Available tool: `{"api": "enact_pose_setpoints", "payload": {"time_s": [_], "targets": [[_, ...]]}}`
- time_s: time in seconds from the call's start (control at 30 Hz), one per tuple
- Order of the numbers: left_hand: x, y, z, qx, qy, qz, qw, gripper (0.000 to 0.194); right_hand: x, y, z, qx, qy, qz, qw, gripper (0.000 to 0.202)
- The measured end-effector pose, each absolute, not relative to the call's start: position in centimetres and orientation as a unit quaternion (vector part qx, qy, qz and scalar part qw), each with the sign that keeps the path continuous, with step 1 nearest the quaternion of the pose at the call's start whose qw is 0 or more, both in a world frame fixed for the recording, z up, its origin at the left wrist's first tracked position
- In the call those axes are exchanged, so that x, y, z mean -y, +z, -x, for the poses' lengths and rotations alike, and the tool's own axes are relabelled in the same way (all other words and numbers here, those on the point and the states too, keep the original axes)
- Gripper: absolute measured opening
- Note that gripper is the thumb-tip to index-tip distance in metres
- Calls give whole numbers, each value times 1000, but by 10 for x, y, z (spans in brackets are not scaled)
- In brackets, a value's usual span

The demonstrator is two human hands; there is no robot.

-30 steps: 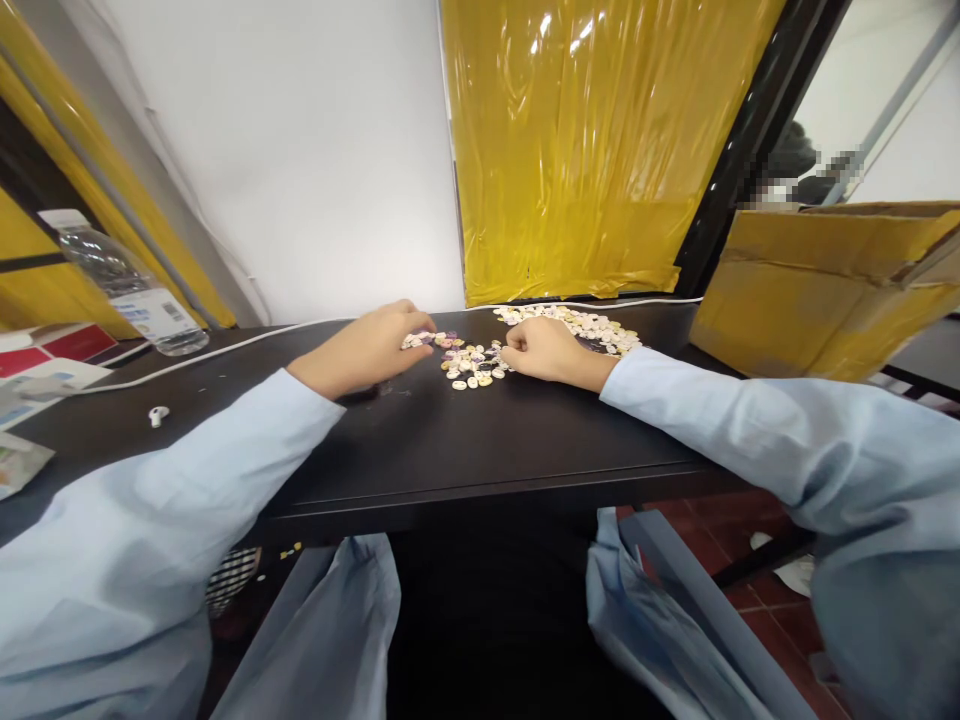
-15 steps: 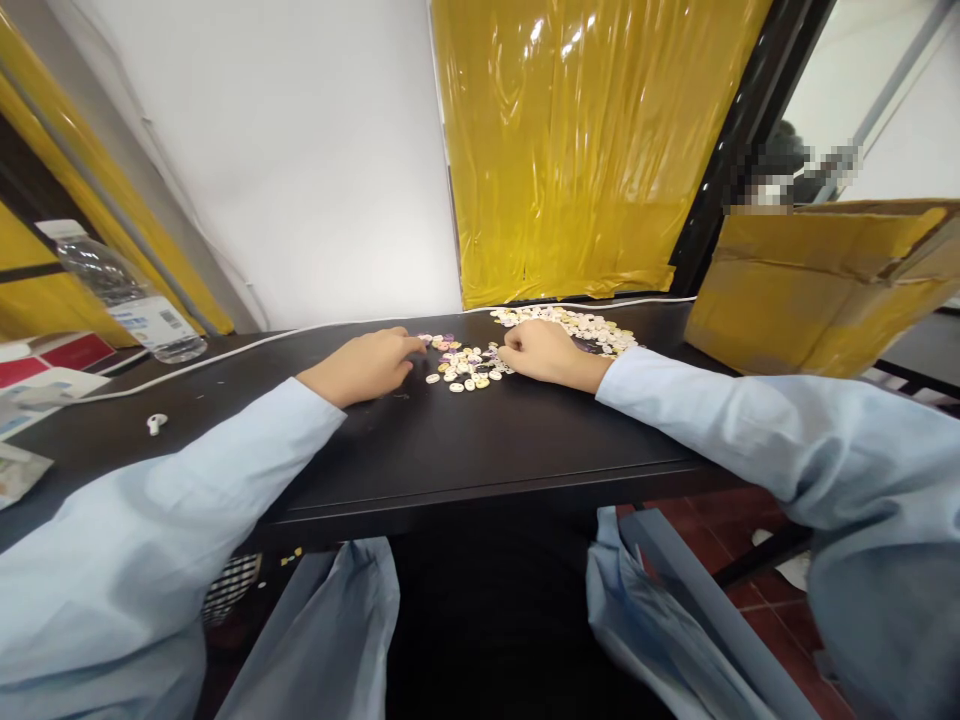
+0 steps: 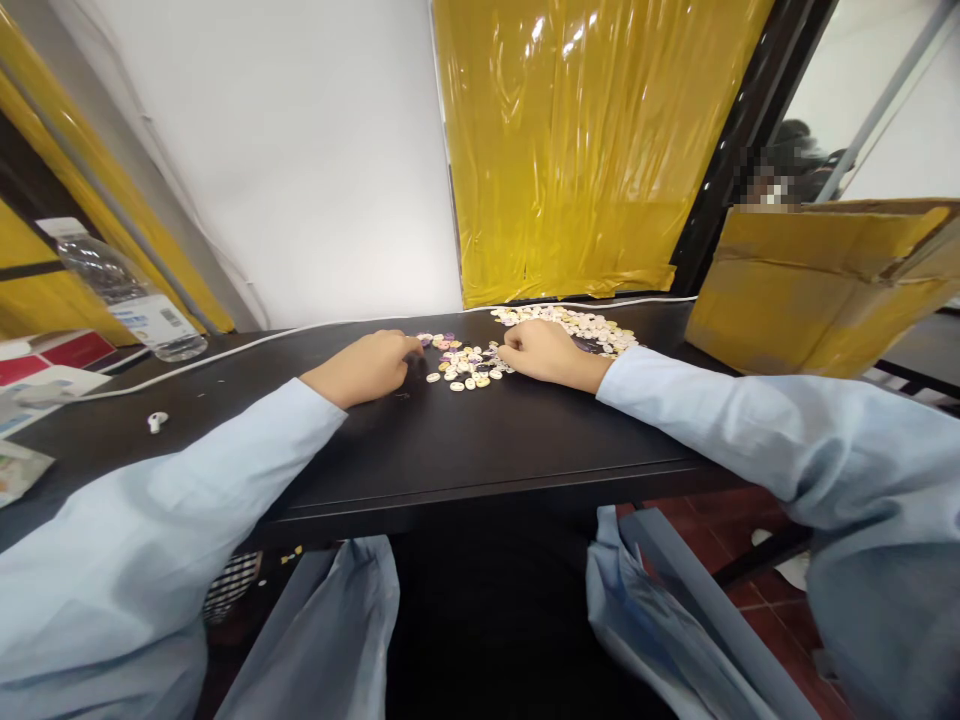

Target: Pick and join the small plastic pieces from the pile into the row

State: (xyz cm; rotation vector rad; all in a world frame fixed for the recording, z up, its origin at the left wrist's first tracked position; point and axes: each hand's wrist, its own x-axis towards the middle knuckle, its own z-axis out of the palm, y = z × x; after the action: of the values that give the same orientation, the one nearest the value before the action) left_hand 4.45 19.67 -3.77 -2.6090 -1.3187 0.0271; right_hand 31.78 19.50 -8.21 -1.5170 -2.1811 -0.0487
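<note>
Small oval buttons (image 3: 470, 366), white, yellow and purple, lie scattered on the dark table between my two hands. My left hand (image 3: 364, 368) hovers low at the left edge of this group, palm down. Its fingers are curled in, and whatever is at their tips is hidden. My right hand (image 3: 547, 353) rests at the right side of the group in a loose fist, thumb side toward the buttons. Its fingers hide anything they hold. Behind it spreads a larger pile of buttons (image 3: 585, 324), partly covered by the hand and wrist.
A white cable (image 3: 300, 329) runs along the back of the table (image 3: 450, 440). On the left stand a clear water bottle (image 3: 142, 300) and a white earbud (image 3: 157, 422). A taped cardboard box (image 3: 810, 280) sits on the right. A person (image 3: 787, 160) is beyond it.
The fingers of my left hand have drawn in slightly, away from the buttons. My right hand and the button piles look nearly the same.
</note>
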Motion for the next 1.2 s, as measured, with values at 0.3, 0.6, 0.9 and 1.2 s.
{"api": "enact_pose_setpoints", "payload": {"time_s": [0.3, 0.6, 0.9, 1.2], "targets": [[-199, -41, -45, 419, -51, 901, 98, 43, -194, -81, -318, 793, -13, 559, 241, 36], [-203, -42, -43, 417, -50, 903, 85, 32, -196, -82, -318, 796, -19, 545, 262, 35], [-198, -42, -48, 387, -49, 916, 92, 30, -196, -82, -318, 803, -23, 531, 270, 35], [-197, -43, -51, 390, -90, 914, 64, 28, -195, -82, -317, 806, -24, 526, 270, 34]]}}
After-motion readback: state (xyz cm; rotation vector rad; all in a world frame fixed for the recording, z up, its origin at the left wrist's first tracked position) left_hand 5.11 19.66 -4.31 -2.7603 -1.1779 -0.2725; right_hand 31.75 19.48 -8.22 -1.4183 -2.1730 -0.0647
